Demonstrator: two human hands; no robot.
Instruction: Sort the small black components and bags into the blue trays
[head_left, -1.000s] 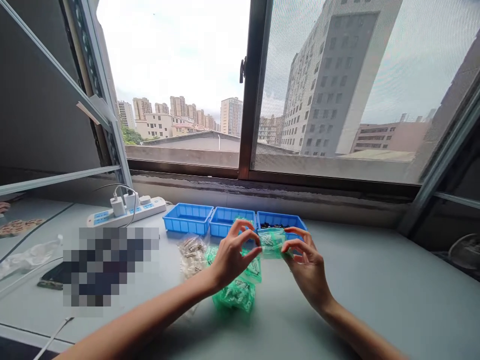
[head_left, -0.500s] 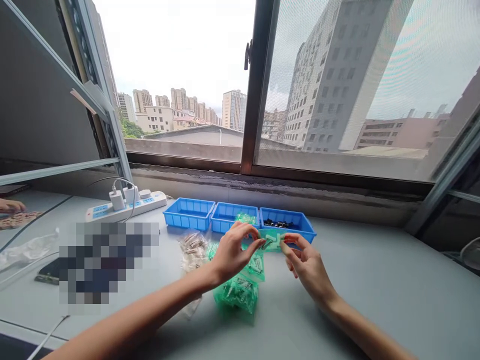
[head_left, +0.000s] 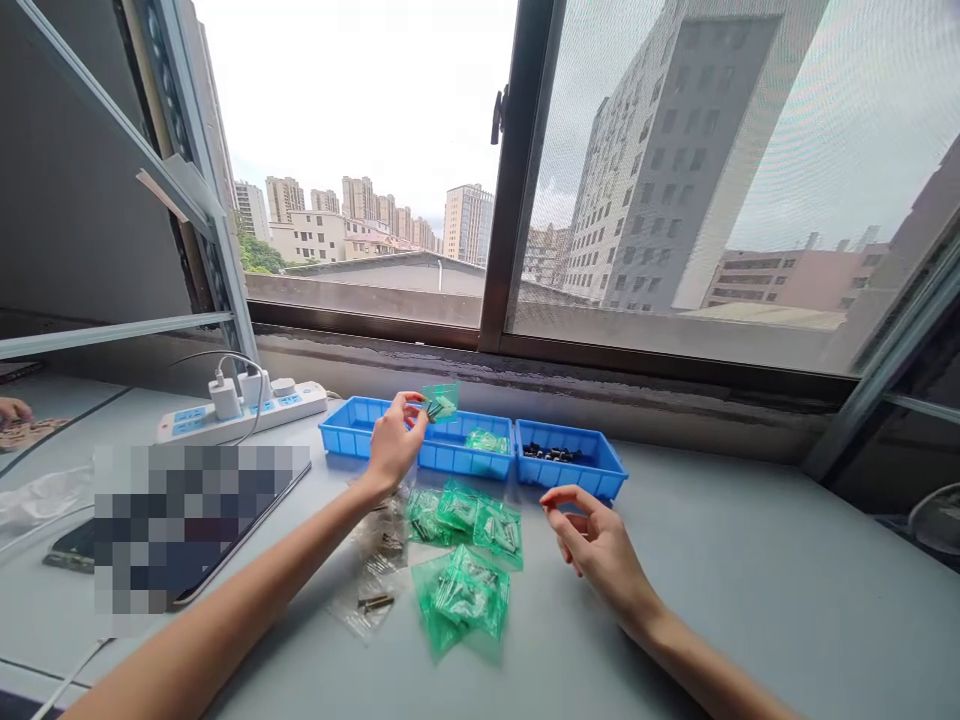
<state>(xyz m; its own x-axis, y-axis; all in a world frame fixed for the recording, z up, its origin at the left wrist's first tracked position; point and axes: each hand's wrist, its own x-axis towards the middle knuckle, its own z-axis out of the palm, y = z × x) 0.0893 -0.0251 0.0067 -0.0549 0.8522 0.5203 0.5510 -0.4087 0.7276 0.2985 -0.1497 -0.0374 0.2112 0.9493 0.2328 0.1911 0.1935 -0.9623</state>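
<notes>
My left hand [head_left: 396,442] pinches a small green zip bag [head_left: 442,402] with metal pins inside, raised over the blue bins. Below it stand the left blue bin [head_left: 352,441] and the middle blue bin [head_left: 450,458], which holds green bags [head_left: 486,441]. My right hand [head_left: 592,535] hovers over the table in front of the right blue bin [head_left: 574,475]. Its thumb and forefinger are closed together, with nothing visible between them. More filled green bags [head_left: 472,590] lie between my arms. Clear bags [head_left: 367,605] with brass-coloured pins lie to their left, partly behind my forearm.
Black parts [head_left: 551,453] lie in the right bin. At the left are a white power strip [head_left: 300,402] with plugged-in chargers, a tablet-like device [head_left: 289,485], a phone [head_left: 67,545] and crumpled plastic [head_left: 45,495]. Another person's hand [head_left: 13,410] shows at the left edge.
My left hand has moved left and up with the green bag, which both hands held before. My right hand has let go of it and drawn slightly down. The view has shifted a little.
</notes>
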